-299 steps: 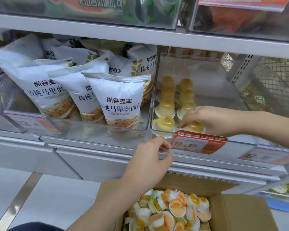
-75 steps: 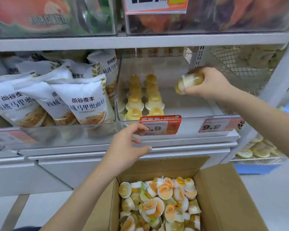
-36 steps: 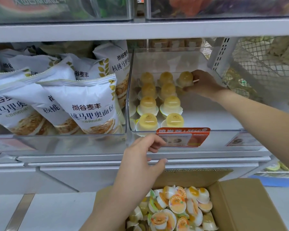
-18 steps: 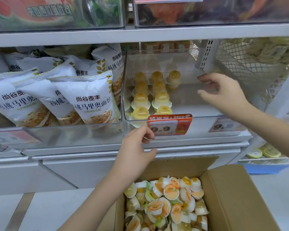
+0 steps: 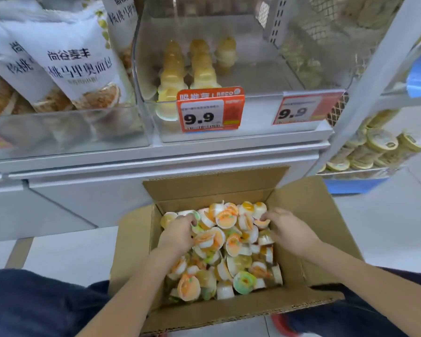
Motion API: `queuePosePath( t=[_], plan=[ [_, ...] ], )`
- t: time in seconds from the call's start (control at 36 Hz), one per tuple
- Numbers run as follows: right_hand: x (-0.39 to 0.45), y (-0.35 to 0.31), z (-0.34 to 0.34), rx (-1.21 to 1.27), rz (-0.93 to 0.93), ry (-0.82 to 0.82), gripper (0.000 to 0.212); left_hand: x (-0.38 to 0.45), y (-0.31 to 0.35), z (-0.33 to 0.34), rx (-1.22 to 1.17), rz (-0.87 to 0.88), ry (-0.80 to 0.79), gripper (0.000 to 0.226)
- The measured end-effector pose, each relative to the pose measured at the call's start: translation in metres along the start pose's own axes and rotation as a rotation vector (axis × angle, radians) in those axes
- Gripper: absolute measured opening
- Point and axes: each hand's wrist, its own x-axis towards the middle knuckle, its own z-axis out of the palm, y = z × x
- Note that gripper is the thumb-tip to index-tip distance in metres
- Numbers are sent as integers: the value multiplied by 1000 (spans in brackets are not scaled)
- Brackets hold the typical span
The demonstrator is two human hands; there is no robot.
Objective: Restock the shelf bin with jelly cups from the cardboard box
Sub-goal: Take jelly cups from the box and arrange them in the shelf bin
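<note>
The open cardboard box [image 5: 309,215] sits on the floor between my knees, filled with several loose jelly cups [image 5: 231,246] with orange and green lids. Both my hands are down inside it. My left hand [image 5: 178,235] lies at the left of the pile, fingers curled around a jelly cup. My right hand [image 5: 288,231] is at the upper right, fingertips on an orange-lidded cup [image 5: 261,223]; its grip is hidden. Above, the clear shelf bin [image 5: 258,110] holds rows of yellow jelly cups [image 5: 173,76] along its left side. The bin's right side is bare.
White bread bags [image 5: 78,69] fill the bin to the left. Red 9.9 price tags [image 5: 209,113] hang on the bin's front. A wire rack with round yellow-lidded tubs [image 5: 379,142] stands at the right. The white shelf base [image 5: 131,171] rises just behind the box.
My right hand has left the shelf bin and my left hand has let go of the bin's front. Both have dropped into the box. My view has tipped downward.
</note>
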Motion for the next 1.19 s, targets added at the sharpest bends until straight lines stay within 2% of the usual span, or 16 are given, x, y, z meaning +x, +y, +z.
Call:
queuePosePath(
  t=[0.14, 0.28, 0.36, 0.42, 0.5, 0.61, 0.72, 0.89, 0.97, 1.08, 1.19],
  plan=[
    [11, 12, 50, 162, 209, -175, 34, -2, -26, 42, -84, -152, -126, 22],
    [7, 9, 100, 237, 265, -381, 34, -6, -48, 75, -22, -250, -268, 39],
    [7, 8, 116, 232, 265, -422, 27, -7, -54, 86, 116, -251, -226, 42],
    [10, 6, 123, 226, 259, -448, 31, -7, -57, 89, 194, -248, -159, 46],
    [13, 1, 134, 212, 272, -496, 40, -9, -64, 90, 178, -274, -90, 50],
    [14, -6, 147, 173, 311, -495, 38, -12, -69, 94, 183, -270, -91, 38],
    [15, -7, 157, 224, 328, -508, 35, -17, -68, 98, 217, -330, -89, 39],
    [14, -4, 161, 432, 403, -521, 53, -30, -69, 109, 124, -452, -220, 36],
    [13, -7, 163, 496, 421, -492, 49, -35, -70, 114, 91, -451, -257, 39],
    [14, -8, 164, 498, 436, -438, 37, -30, -63, 106, 167, -413, -234, 19],
    [15, -3, 158, 505, 445, -468, 40, -17, -45, 93, 139, -377, -130, 21]
  ],
)
